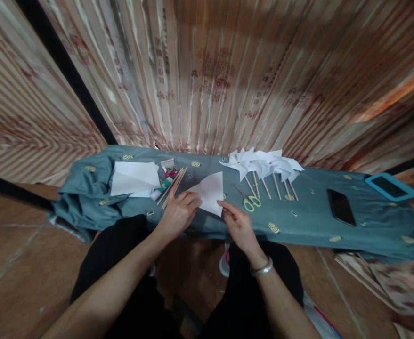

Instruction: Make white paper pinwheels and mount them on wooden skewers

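Note:
A sheet of white paper [212, 190] lies between my two hands over the cloth-covered bench. My left hand [181, 209] has its fingers bent on the paper's left edge, gripping it. At the lower right corner, my right hand [238, 223] pinches the paper between thumb and fingers. Several wooden sticks [178, 181] lie beside my left hand. Green-handled scissors [251, 202] rest to the right of the paper. Behind them, several white paper pinwheels [259, 162] on sticks lie in an overlapping row.
A stack of white paper [134, 178] lies at the left, near a small open box of pins [169, 168] and a glue stick [165, 184]. Toward the right are a black phone [341, 207] and a blue-framed tablet [390, 186]. A patterned curtain [210, 75] hangs behind the bench.

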{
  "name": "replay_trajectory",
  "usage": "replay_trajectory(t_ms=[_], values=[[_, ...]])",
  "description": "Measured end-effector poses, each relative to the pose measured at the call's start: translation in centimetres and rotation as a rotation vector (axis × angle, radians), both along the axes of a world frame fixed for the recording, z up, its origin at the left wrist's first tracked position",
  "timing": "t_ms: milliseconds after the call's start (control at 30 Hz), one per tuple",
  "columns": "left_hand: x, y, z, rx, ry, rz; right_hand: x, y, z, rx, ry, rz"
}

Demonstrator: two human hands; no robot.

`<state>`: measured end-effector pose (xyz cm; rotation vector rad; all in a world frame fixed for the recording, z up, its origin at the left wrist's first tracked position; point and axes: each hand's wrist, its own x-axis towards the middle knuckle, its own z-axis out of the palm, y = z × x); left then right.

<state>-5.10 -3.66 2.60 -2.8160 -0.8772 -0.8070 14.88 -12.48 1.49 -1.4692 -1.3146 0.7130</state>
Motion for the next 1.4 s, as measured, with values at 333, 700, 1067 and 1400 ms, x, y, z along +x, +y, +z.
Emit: replay_trajectory(t_ms=[333,700,1067,1400], values=[[0.6,-0.9,-1.1,-0.135,0.2,0.013,-0.9,-1.0,-0.9,0.043,-0.197,0.056],[2.0,-1.4,-3.6,-0.16,0.326,0.022,0.6,-0.7,-3.2,0.11,-0.828,0.004],[-0.6,-2.2,-3.4,-0.203,0.334,-0.038,0.9,-1.0,-2.1,0.153,-1.11,-0.018],[-1.3,-1.6,-4.0,-0.263,0.26,-0.127,0.2,-1.1,-3.2,0.208,-1.012,0.186]])
